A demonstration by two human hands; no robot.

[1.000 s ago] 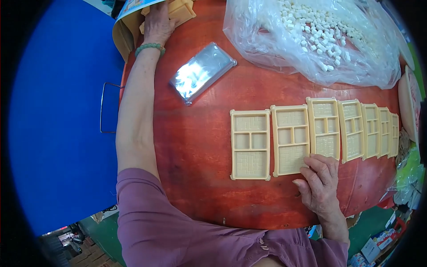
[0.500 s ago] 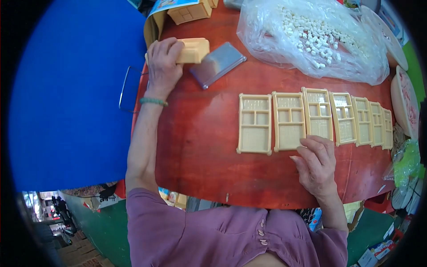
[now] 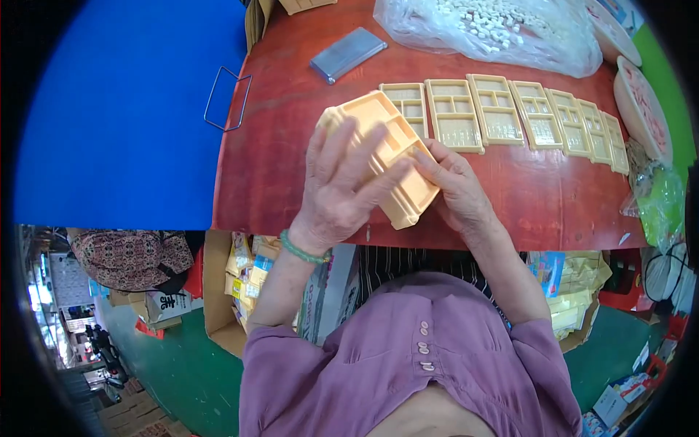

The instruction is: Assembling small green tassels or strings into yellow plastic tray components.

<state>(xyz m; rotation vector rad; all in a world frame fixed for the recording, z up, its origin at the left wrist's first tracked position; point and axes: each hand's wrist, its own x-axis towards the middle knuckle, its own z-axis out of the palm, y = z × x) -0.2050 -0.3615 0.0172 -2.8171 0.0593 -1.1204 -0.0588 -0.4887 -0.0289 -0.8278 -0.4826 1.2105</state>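
Note:
Over the table's front part, a stack of cream plastic compartment trays (image 3: 419,186) is held up at a tilt. My right hand (image 3: 460,186) grips its right edge, thumb on top and fingers underneath. Across the upper left of the stack lies my left hand (image 3: 342,182), fingers spread and slightly blurred; whether they press on it I cannot tell. Behind the stack stands a row of similar single trays (image 3: 455,109), laid side by side and running off to the right. The held stack partly covers the leftmost tray (image 3: 405,102) of that row.
A clear, shallow plastic box (image 3: 348,54) lies on the red table (image 3: 284,160). A plastic bag of small white pieces (image 3: 502,36) lies at the back, with bowls (image 3: 644,109) at the right. A metal loop handle (image 3: 227,98) sticks out by the blue surface (image 3: 124,116). Open cartons (image 3: 218,291) stand below.
My left hand has brought the tray stack from the far left to the middle front. My right hand has left the tray row and taken hold of the stack. The view has shifted.

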